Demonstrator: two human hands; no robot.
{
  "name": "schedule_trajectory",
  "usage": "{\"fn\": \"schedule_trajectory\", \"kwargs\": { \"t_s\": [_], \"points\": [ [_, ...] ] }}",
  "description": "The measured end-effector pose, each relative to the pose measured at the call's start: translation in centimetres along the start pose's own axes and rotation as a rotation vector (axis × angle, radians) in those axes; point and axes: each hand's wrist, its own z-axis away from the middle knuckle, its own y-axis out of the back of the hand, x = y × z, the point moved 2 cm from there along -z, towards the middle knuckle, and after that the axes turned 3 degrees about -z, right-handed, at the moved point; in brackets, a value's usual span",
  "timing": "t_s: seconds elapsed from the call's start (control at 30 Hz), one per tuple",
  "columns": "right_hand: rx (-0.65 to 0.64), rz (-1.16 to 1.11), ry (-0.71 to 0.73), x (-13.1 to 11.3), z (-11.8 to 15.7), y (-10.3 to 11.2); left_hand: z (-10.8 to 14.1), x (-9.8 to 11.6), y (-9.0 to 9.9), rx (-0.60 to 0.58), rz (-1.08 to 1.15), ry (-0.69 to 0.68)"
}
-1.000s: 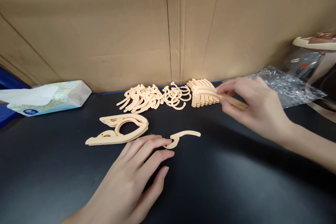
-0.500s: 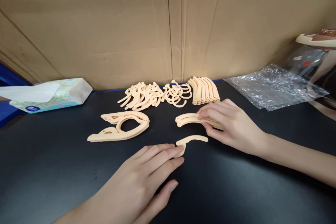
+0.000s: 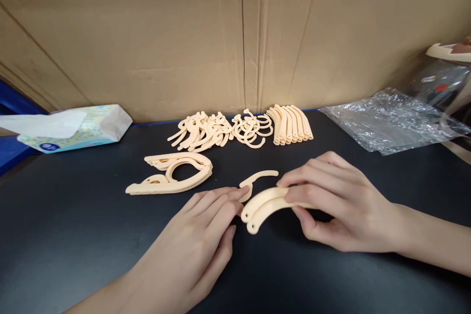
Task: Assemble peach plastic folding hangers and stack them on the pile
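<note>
My right hand (image 3: 346, 203) grips a pair of curved cream hanger arms (image 3: 263, 208) between thumb and fingers. They are raised off the table, one beside the other, each with a small hole at its left end. My left hand (image 3: 206, 235) lies with fingers stretched out, its fingertips touching a small forked, curved cream piece (image 3: 261, 174) on the table. The left ends of the hanger arms come close to my left fingertips and partly cover the forked piece. Beyond my left hand lie folded hangers (image 3: 187, 186), seemingly stacked, with their arms folded together.
At the back of the black table (image 3: 91, 235) lie a heap of cream pieces (image 3: 200, 132), loose hooks (image 3: 248, 130) and a row of curved arms (image 3: 290, 125). Tissues (image 3: 81, 127) stand left, clear plastic wrap (image 3: 390, 117) right. Cardboard (image 3: 147, 34) rises behind.
My right hand has lifted the pair of hanger arms off the table and brought them nearer to me, beside my left hand. The forked piece has shifted slightly away under my left fingertips.
</note>
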Motion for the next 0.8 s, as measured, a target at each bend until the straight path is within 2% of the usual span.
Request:
{"fn": "schedule_trajectory", "kwargs": {
  "t_s": [0.13, 0.27, 0.37, 0.57, 0.8],
  "points": [
    [-0.031, -0.05, 0.075, -0.8, 0.3, -0.4, 0.1, -0.4, 0.0, 0.0, 0.062, 0.003],
    [-0.044, -0.063, 0.074, -1.0, 0.4, -0.7, 0.2, -0.5, -0.1, 0.0, 0.051, -0.012],
    [-0.016, -0.045, 0.02, -0.6, 0.2, -0.6, -0.1, -0.2, 0.2, 0.017, 0.011, -0.024],
    [0.062, -0.023, -0.178, 1.5, 0.1, -0.6, 0.0, 0.1, 0.3, 0.055, -0.011, -0.089],
    [0.059, -0.005, -0.194, 1.7, 0.2, -0.8, 0.3, 0.2, 0.2, 0.118, -0.049, -0.115]
  ]
}}
